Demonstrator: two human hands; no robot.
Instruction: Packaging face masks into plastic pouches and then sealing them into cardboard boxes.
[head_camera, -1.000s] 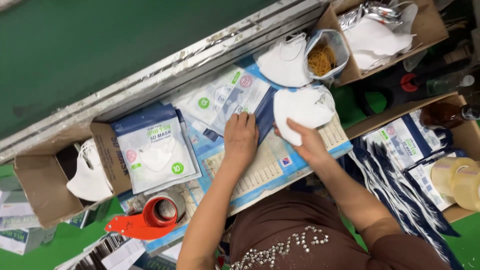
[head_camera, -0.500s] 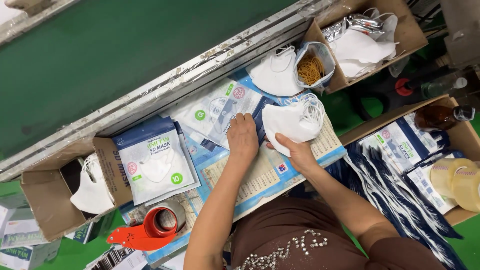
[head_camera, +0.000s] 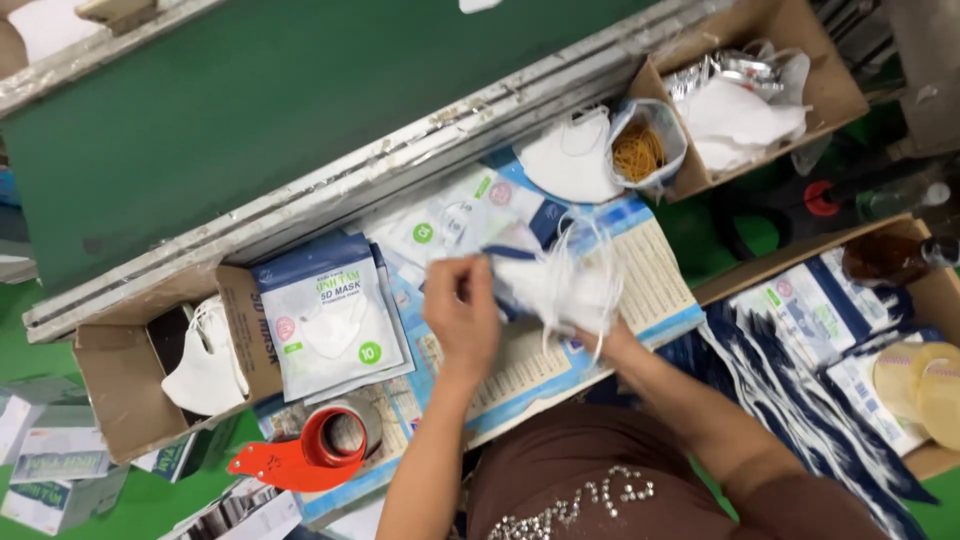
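Observation:
A stack of white face masks with loose ear loops is held just above the table's printed sheet. My right hand grips the stack from below, mostly hidden under it. My left hand pinches the open edge of a blue and white mask bag next to the stack. More printed mask bags lie flat behind the hands. A filled blue and white bag rests to the left.
A green conveyor belt runs behind a metal rail. Cardboard boxes with white masks sit at left and top right. A tub of rubber bands, an orange tape dispenser and tape rolls lie nearby.
Both hands lifted from the table. The mask stack moved left toward the bag, and my left hand rose off the flat bags to pinch one bag's edge.

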